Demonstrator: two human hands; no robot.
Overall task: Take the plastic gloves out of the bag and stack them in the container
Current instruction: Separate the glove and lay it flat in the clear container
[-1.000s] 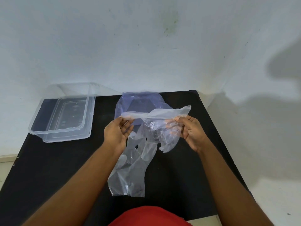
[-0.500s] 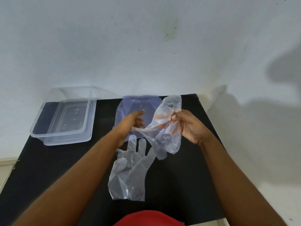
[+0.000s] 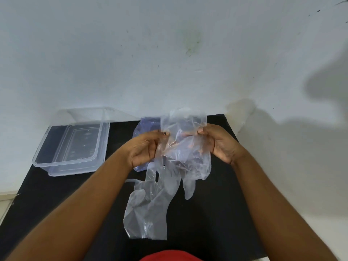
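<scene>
Both hands hold one clear plastic glove [image 3: 185, 146] upright above the black table, cuff at the top, fingers hanging down. My left hand [image 3: 144, 149] pinches its left edge and my right hand [image 3: 220, 143] pinches its right edge. A second clear glove [image 3: 148, 208] lies flat on the table below them, fingers pointing away from me. The bluish plastic bag [image 3: 145, 125] lies behind my left hand, mostly hidden. A clear rectangular container [image 3: 45, 147] stands at the table's back left with nothing visible inside.
The black table [image 3: 207, 223] ends just right of my right forearm and at the white wall behind. A clear lid [image 3: 84, 112] leans against the wall behind the container. Red cloth [image 3: 169, 256] shows at the bottom edge.
The glove was stretched sideways, then swung upright in my right hand. My left hand let go, reached toward the bag, and has come back to pinch the glove's left edge.
</scene>
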